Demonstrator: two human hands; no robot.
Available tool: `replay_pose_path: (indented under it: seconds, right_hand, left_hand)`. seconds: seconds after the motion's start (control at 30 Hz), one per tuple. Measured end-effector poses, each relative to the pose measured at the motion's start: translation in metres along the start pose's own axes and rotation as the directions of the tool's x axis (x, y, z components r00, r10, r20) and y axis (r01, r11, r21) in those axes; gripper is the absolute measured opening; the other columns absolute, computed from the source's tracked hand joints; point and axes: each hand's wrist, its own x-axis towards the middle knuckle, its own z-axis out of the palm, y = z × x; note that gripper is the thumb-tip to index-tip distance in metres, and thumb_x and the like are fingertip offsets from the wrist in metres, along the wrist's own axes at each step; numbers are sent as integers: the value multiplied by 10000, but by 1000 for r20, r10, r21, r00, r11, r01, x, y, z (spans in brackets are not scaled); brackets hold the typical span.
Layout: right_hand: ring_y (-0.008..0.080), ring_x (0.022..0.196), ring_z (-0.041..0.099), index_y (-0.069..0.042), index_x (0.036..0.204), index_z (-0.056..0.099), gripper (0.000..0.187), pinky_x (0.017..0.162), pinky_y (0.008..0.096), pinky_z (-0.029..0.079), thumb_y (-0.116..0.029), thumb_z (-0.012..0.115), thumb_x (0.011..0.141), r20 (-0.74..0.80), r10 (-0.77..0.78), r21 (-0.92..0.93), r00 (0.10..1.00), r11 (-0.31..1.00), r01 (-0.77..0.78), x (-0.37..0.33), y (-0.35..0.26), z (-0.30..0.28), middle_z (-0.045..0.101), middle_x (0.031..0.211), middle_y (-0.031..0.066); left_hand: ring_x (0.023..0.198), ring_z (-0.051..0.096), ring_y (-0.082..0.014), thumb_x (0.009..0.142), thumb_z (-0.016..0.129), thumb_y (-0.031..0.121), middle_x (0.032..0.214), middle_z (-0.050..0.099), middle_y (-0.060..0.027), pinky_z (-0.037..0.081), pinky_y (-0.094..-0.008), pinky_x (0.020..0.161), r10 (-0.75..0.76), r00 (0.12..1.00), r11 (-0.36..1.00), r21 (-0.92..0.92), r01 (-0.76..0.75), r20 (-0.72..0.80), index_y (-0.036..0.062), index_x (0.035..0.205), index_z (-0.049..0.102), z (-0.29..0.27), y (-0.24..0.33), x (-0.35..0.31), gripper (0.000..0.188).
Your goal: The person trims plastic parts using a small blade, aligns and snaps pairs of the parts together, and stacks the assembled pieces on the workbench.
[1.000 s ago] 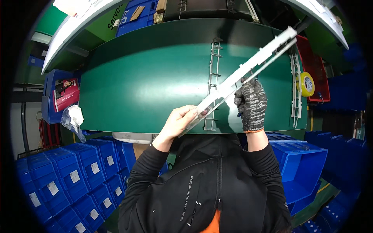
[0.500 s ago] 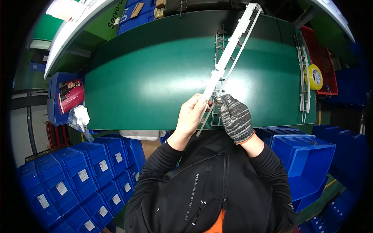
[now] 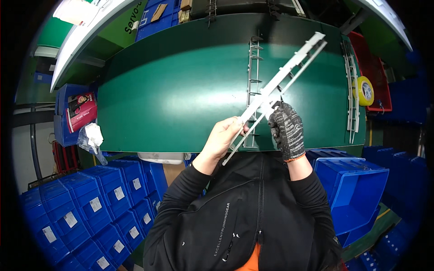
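Note:
My bare left hand (image 3: 224, 137) is closed round the near end of a long, pale ladder-like frame (image 3: 289, 67) with two rails and short cross-pieces. The frame slants over the table, its far end up and to the right. Beside the frame's middle, my right hand (image 3: 287, 131) wears a dark grey knitted glove with an orange cuff. Its fingers are bent together by a small, bright white patch at the rail; what they pinch, if anything, I cannot make out. Beneath the held frame, a second ladder-like frame (image 3: 249, 81) lies on the green table (image 3: 172, 99).
Another long frame (image 3: 350, 90) lies along the right edge, beside a yellow tape roll (image 3: 363, 91) and a red bin (image 3: 373, 67). Blue crates (image 3: 95, 198) are stacked at lower left; an open blue crate (image 3: 357, 189) stands at right. A red packet (image 3: 82, 112) sits far left.
The held frame has swung clockwise, and its far end has come nearer and to the right. My right hand has shifted right and slightly up along it, while my left hand keeps its grip.

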Motion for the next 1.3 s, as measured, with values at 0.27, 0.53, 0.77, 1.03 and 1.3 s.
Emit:
replay_pose_path:
  seconds: [0.27, 0.53, 0.77, 1.03, 1.3]
  right_hand:
    - [55, 437, 429, -17, 882, 583, 133, 380, 191, 322, -142, 575, 838, 156, -110, 130, 982, 987, 90, 12, -24, 10, 522, 599, -11]
    - [225, 624, 558, -23, 969, 595, 176, 589, 317, 460, -132, 512, 859, 133, -239, -595, 962, 757, 270, 12, -42, 13, 578, 711, 97]
    - [315, 643, 580, -12, 834, 615, 198, 569, 408, 447, -198, 546, 829, 542, -317, -696, 778, 350, 627, 4, 2, 21, 600, 750, 165]
    - [172, 506, 517, 3, 857, 618, 160, 490, 293, 412, -133, 532, 855, 412, -334, -453, 848, 732, 509, 11, -2, 21, 556, 641, 112]
    - [282, 987, 523, -65, 1035, 596, 459, 808, 382, 460, -426, 579, 751, 231, -181, -973, 956, -47, 226, 72, 53, 14, 542, 1046, 146]
  left_hand:
    - [762, 576, -141, 886, 462, 116, 875, 587, -101, 468, -276, 740, 188, 969, 911, 340, -232, 158, 40, 1289, 359, 13, 24, -6, 422]
    - [422, 541, -132, 921, 423, 223, 665, 594, -131, 452, -221, 405, -115, 984, 992, 32, 120, -137, 45, 1215, 450, 10, 42, -13, 344]
    - [366, 525, -178, 913, 430, 342, 584, 567, -158, 438, -242, 344, -62, 984, 996, -76, 49, -169, 15, 1210, 425, 0, 40, -10, 442]
    - [362, 526, -201, 918, 419, 332, 584, 563, -182, 438, -254, 340, -61, 985, 984, -175, 32, -164, 10, 1215, 412, -9, 33, -6, 439]
    - [417, 552, -175, 921, 432, 248, 644, 589, -153, 463, -257, 404, -75, 970, 996, 33, 85, -233, 44, 1218, 400, -67, -42, 24, 361]
